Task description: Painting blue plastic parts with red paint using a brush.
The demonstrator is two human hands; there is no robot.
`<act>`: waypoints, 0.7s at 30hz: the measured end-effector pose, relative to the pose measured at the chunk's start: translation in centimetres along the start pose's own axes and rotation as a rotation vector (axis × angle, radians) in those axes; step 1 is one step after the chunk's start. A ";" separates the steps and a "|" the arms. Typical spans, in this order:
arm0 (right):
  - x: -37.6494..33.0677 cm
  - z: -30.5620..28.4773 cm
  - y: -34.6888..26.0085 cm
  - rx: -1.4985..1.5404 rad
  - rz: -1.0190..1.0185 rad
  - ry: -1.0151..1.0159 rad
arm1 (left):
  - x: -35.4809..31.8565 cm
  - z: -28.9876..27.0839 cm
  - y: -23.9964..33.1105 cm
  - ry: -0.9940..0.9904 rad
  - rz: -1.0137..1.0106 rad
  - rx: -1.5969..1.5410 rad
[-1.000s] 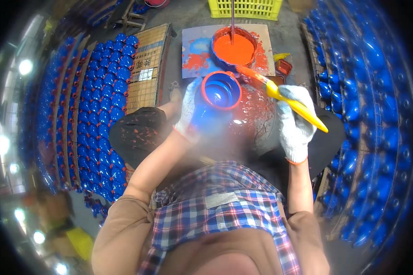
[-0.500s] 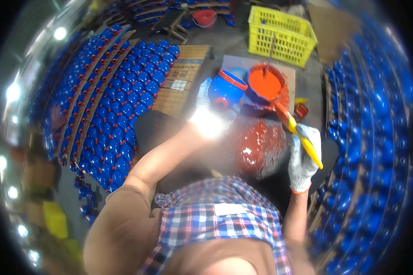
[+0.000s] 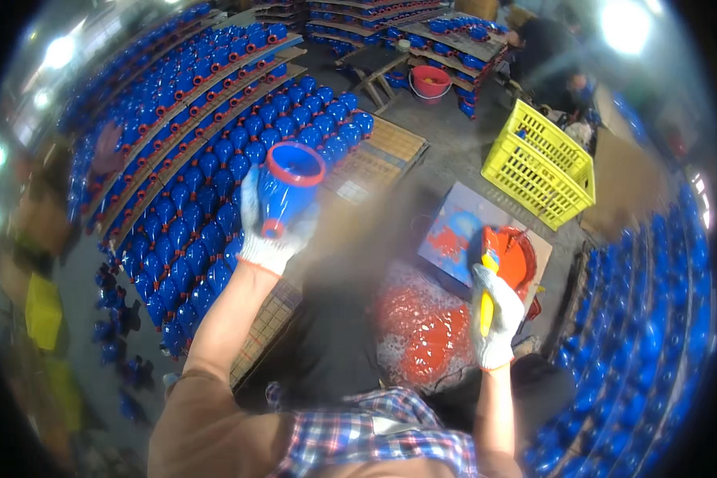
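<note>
The camera rides on the worker's head, the left of a side-by-side pair, and looks down past the checked apron (image 3: 374, 438). It sits close above the left hand (image 3: 266, 250) and right hand (image 3: 498, 320), with the forearms coming up from the lower edge. It faces forward too: the wide lens takes in the crate (image 3: 534, 180), the farther red bucket (image 3: 429, 94) and an overhead light (image 3: 631, 25), bending straight edges near its dark rim.

Two bare forearms (image 3: 229, 327) reach forward from brown sleeves (image 3: 203, 422). The white-gloved left grip (image 3: 264, 250) is farther forward, its fingers (image 3: 251, 195) curved; the white-gloved right grip (image 3: 499, 315) is clenched, nearer the body.
</note>
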State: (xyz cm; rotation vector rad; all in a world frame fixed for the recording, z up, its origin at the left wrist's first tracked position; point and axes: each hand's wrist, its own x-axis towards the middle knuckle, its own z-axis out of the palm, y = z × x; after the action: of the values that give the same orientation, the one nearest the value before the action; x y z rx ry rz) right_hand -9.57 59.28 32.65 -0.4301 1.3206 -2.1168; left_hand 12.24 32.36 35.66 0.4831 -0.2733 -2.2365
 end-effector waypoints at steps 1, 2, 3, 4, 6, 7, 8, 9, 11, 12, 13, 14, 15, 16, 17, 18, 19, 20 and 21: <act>1.3 1.6 0.9 -0.332 -0.244 -0.109 | 0.1 -1.8 0.8 0.055 0.035 -0.017; 2.6 2.4 2.1 -0.668 -0.485 -0.209 | 0.2 -3.2 1.2 0.060 0.006 -0.052; 4.4 3.1 3.8 -0.631 -0.449 -0.263 | 0.8 -4.5 1.4 0.140 0.047 -0.011; 6.0 4.4 5.2 -0.580 -0.404 -0.330 | 0.5 -5.7 2.0 0.231 0.103 0.036; 9.2 7.7 7.2 -0.651 -0.578 -0.323 | 1.3 -8.1 2.3 0.212 0.046 0.040; 11.3 8.4 9.8 -0.678 -0.528 -0.196 | 2.5 -9.3 1.7 0.162 -0.006 0.039; 13.3 9.3 13.4 -0.679 -0.470 -0.082 | 3.3 -10.2 1.5 0.188 -0.014 0.047; 15.1 10.4 16.4 -0.744 -0.478 -0.026 | 4.3 -11.7 1.4 0.255 0.019 0.082; 18.5 11.6 22.8 -0.875 -0.422 0.094 | 5.4 -13.8 1.0 0.337 0.016 0.127; 20.4 10.5 25.6 -0.969 -0.390 0.179 | 6.5 -15.5 0.1 0.328 -0.026 0.106; 22.5 9.3 28.7 -1.022 -0.382 0.225 | 7.4 -16.8 -0.2 0.222 -0.061 0.173; 23.8 9.7 30.9 -1.115 -0.350 0.261 | 8.1 -17.3 -0.1 0.128 -0.077 0.245; 25.0 9.6 32.8 -1.160 -0.371 0.255 | 8.8 -17.2 0.0 0.102 -0.088 0.253; 25.7 10.3 34.0 -1.200 -0.393 0.237 | 9.5 -18.1 0.1 0.123 -0.082 0.257; 26.4 10.5 35.2 -1.195 -0.380 0.224 | 10.4 -19.0 0.2 0.171 -0.025 0.432; 27.2 10.5 36.2 -1.211 -0.418 0.174 | 11.3 -19.6 0.2 0.214 0.032 0.607; 28.2 10.0 37.1 -1.240 -0.462 0.133 | 13.1 -18.0 -0.5 0.230 0.023 0.642; 28.9 9.6 38.2 -1.241 -0.462 0.129 | 15.3 -17.8 -1.1 0.232 0.024 0.640; 29.3 9.0 39.2 -1.234 -0.529 0.114 | 17.7 -17.6 -1.6 0.155 0.043 0.701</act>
State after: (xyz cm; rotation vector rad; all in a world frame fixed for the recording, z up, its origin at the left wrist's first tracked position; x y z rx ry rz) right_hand -14.55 21.55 0.65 -1.2515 2.7173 -1.3946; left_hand 8.12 19.29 14.72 0.9971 -0.9848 -2.0019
